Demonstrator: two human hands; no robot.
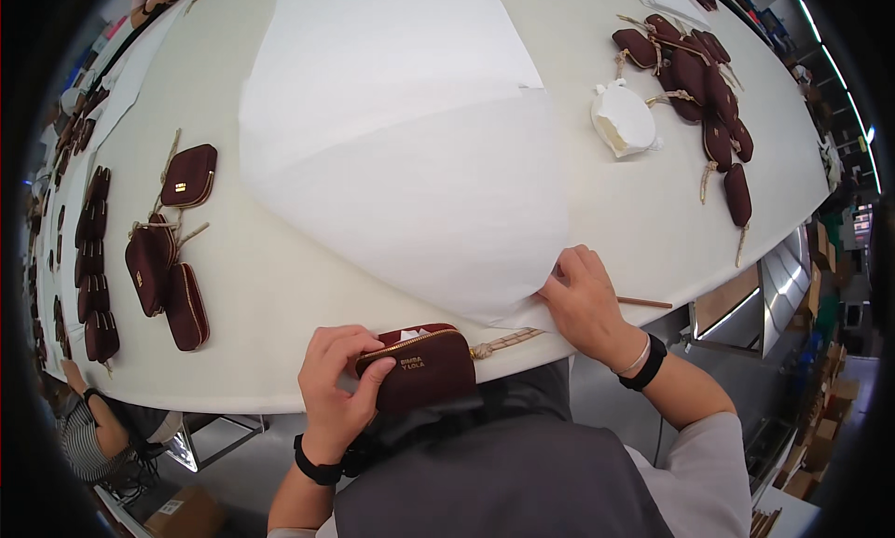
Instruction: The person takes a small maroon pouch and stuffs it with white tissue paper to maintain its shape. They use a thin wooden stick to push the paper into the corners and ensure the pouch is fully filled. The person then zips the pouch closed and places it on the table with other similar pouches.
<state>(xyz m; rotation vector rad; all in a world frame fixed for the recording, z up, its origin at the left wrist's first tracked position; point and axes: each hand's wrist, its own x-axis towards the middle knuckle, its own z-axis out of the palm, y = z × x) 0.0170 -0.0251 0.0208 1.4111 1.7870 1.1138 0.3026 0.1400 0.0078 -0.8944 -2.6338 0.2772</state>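
My left hand (334, 381) grips a small burgundy zip pouch (431, 378) at the table's near edge, thumb in front and fingers behind. The pouch's gold zip is undone along the top, and a bit of white paper (410, 334) pokes out of it. A beige knotted cord strap (509, 341) runs from the pouch's right end onto the table. With fingertips pinched together, my right hand (587, 303) holds the near right corner of large thin white paper sheets (401, 174) lying across the table. Just right of that hand lies a thin brown stick (645, 303).
Burgundy pouches (189, 176) lie at the left, with a row of more (91, 258) beyond. Others are heaped (695, 76) at the far right, beside a white paper-wrapped round bundle (624, 118). Another person's arm (104, 424) shows at lower left. Cardboard boxes (186, 512) stand on the floor.
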